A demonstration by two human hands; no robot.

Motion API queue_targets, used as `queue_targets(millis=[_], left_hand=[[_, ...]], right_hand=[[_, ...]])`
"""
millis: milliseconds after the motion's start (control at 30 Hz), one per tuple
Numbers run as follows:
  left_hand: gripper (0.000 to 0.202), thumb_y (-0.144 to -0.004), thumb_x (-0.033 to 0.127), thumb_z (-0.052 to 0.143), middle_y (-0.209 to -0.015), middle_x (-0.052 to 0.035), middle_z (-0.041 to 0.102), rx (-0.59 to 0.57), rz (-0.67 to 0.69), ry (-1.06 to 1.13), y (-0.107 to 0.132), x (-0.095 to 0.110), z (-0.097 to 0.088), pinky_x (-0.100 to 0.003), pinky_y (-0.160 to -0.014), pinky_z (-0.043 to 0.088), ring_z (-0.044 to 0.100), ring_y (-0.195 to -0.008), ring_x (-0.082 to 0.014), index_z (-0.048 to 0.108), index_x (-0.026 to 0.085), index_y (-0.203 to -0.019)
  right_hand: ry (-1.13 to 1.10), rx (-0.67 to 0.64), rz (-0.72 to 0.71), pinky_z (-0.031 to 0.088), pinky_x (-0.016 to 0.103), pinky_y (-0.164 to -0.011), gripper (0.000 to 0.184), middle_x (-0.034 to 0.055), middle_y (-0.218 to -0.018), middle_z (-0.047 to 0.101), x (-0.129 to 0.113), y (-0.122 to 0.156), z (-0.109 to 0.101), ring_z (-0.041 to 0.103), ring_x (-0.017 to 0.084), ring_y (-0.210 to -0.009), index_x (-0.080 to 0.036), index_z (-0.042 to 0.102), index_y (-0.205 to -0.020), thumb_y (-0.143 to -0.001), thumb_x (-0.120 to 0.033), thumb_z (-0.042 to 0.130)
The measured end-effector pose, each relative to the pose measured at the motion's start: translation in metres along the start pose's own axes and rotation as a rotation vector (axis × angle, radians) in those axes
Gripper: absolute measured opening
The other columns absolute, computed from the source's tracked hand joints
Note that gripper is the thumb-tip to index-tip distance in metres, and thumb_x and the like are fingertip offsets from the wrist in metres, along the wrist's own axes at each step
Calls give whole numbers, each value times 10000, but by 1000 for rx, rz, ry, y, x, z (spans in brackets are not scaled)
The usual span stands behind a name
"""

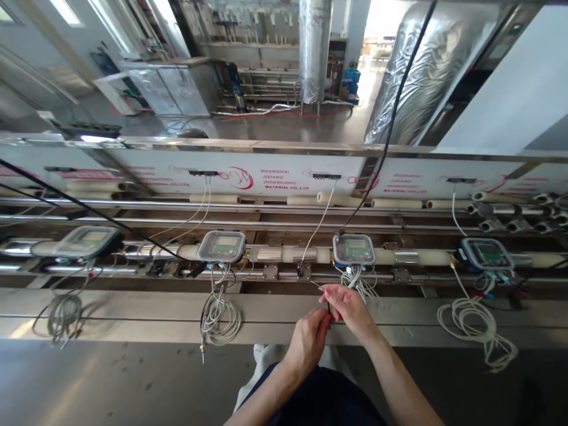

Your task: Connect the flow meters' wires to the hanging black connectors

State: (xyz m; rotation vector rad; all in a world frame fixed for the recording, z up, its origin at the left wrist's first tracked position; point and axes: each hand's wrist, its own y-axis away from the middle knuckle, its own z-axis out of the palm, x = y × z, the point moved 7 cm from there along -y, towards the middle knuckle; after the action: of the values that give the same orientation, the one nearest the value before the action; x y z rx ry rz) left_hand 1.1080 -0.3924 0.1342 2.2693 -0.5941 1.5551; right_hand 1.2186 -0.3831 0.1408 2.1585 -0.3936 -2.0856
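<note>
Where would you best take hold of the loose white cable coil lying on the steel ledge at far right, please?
Probably pinch the white cable coil across its bunched loops, from above: it lies flat on the steel ledge, with a tail straggling loose.

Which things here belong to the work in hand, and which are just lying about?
In hand: left hand and right hand, both pinching a thin dark wire; the square grey-framed meter above them; its loose white leads.
Lying about: coiled white cable at right; coiled grey cable at far left; dark-framed meter at far right.
</note>
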Motion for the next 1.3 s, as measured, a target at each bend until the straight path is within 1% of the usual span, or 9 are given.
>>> queue_targets(millis=[100,167,367,500,600,833,933,1133,1300], left_hand=[[280,-910,262,370,-694,-25,573,-68,40,-8,2,-1,-5,-245,-613,364,523,-633,-141,562,179,-724],[273,-897,276,407,-694,-27,575,-62,29,12,1,-3,-10,-242,-608,365,522,-642,-143,595,177,-726],[299,-798,410,575,-836,-65,624,183,-134,420,-10,-3,-35,-218,-496,393,509,-608,-137,670,165,-940],[325,-703,417,699,-777,-60,624,215,-180,672,-13,5,-30,-192,-490,375,472,-578,-107,668,128,-849],[304,-692,401,727,-715,-32,596,244,-183,757,-9,10,-24,-172,-489,351,431,-545,-76,650,122,-784],[331,-699,395,729,-767,-45,602,221,-196,805,-2,17,-12,-173,-499,372,471,-588,-87,644,111,-846],[324,-689,394,741,-709,-27,580,224,-196,810,-2,17,-8,-173,-492,361,457,-564,-82,633,110,-803],[346,-688,437,733,-601,9,526,259,-216,838,-3,15,-2,-178,-491,329,420,-517,-76,592,126,-738],[333,-700,426,726,-604,10,528,314,-186,827,-4,17,-4,-180,-505,328,392,-505,-68,596,120,-721]], right_hand=[[66,32,-17,331,181,-375,375,18,-695,656,-9,0,9,411,45,-394,-145,626,-860,-761,-506,612],[125,73,-39,348,184,-382,336,10,-652,644,-15,4,7,421,50,-394,-151,624,-789,-769,-486,610],[167,82,-67,398,202,-416,302,9,-654,653,-24,21,-3,502,73,-415,-160,647,-760,-778,-458,605],[86,13,-31,376,187,-397,324,17,-671,662,-13,25,-5,509,65,-418,-146,658,-791,-769,-467,620],[25,-46,-30,372,183,-387,343,22,-677,667,-9,28,-6,519,65,-421,-144,663,-801,-775,-482,614],[-23,-129,-63,406,184,-409,358,7,-622,643,-13,36,-11,532,68,-433,-144,654,-761,-805,-491,578],[-8,-147,-67,421,189,-416,356,10,-627,647,-16,38,-11,535,70,-435,-143,640,-744,-808,-487,576],[-97,-107,-60,459,203,-429,321,11,-680,677,-15,39,-13,572,86,-448,-160,584,-808,-785,-479,610],[-151,-94,-32,478,207,-445,320,22,-717,687,-15,38,-15,596,92,-468,-159,566,-812,-783,-474,617]])
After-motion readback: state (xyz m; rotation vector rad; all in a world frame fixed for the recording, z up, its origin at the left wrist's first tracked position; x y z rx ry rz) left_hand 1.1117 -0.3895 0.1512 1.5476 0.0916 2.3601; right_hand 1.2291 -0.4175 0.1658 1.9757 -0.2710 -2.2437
